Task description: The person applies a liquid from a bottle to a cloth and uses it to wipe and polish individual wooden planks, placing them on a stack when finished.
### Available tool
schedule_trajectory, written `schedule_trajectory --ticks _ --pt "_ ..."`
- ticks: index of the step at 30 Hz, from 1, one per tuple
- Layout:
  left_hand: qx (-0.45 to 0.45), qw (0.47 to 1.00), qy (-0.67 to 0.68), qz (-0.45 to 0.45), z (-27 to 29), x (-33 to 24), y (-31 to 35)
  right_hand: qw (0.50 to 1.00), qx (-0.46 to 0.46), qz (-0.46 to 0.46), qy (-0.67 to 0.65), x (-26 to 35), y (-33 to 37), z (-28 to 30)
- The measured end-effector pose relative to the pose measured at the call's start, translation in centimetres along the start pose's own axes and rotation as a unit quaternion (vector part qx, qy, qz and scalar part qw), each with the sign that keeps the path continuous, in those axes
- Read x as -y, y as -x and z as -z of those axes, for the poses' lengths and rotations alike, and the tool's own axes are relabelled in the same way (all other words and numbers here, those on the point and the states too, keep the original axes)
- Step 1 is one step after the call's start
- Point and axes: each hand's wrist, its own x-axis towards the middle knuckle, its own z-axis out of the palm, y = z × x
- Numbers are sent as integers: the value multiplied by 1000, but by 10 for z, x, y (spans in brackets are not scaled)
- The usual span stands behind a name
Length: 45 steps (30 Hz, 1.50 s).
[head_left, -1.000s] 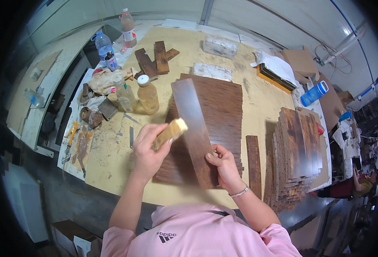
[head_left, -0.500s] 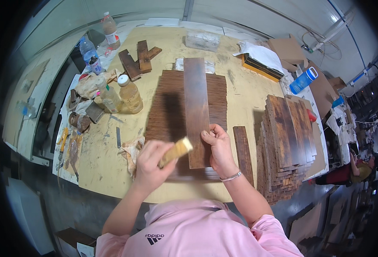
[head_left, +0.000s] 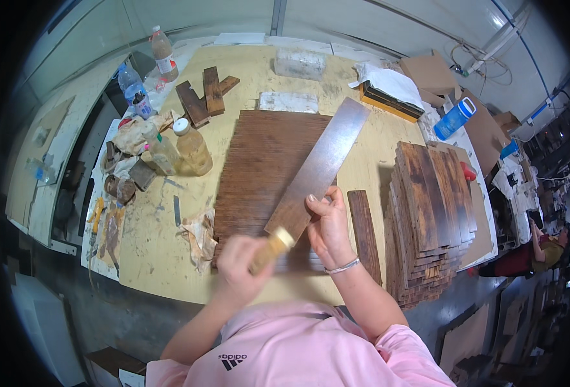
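My right hand (head_left: 329, 227) grips a long brown wood plank (head_left: 320, 161) near its lower end, thumb on its face. The plank tilts up to the right, its far half shiny with light. My left hand (head_left: 238, 263), blurred, is closed around a yellow-tan block with a pale end (head_left: 274, 248). That end is at the plank's lower end; whether it touches, I cannot tell. Beneath both lies a broad stack of dark wood strips (head_left: 262, 151) seen edge-on. Just right of my right hand lies a single dark wood strip (head_left: 364, 235).
At the right stands a tall stack of stained planks (head_left: 427, 213). Left are a white-capped bottle (head_left: 194, 151) of amber liquid, a crumpled cloth (head_left: 199, 238) and a flat blade (head_left: 177, 211). Loose dark boards (head_left: 193, 103) lie further back. A blue bottle (head_left: 456, 119) stands far right.
The plank has swung from nearly upright to a slant, its far end going right. My left hand with the block has moved slightly right and down, to the plank's lower end.
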Motion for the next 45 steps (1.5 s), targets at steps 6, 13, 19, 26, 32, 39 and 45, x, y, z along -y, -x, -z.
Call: schedule_trajectory --ticks 6,13,19,26,32,39,45 --pt "28 999 20 -25 10 -4 21 996 1 -28 88 12 0 12" --pt "53 994 -34 -92 17 6 -15 972 49 -168 157 6 33 21" --pt "-91 992 -74 39 51 70 -63 924 122 -182 314 8 51 55" --pt "19 991 -114 -67 50 30 -44 906 170 -185 340 18 58 81" --pt "-121 982 -87 117 87 68 -64 883 176 -150 409 26 64 74" --pt "-59 984 -42 164 70 58 -53 863 173 -98 464 16 70 78" --pt "-59 985 23 163 74 52 -52 856 169 -89 480 17 65 86"
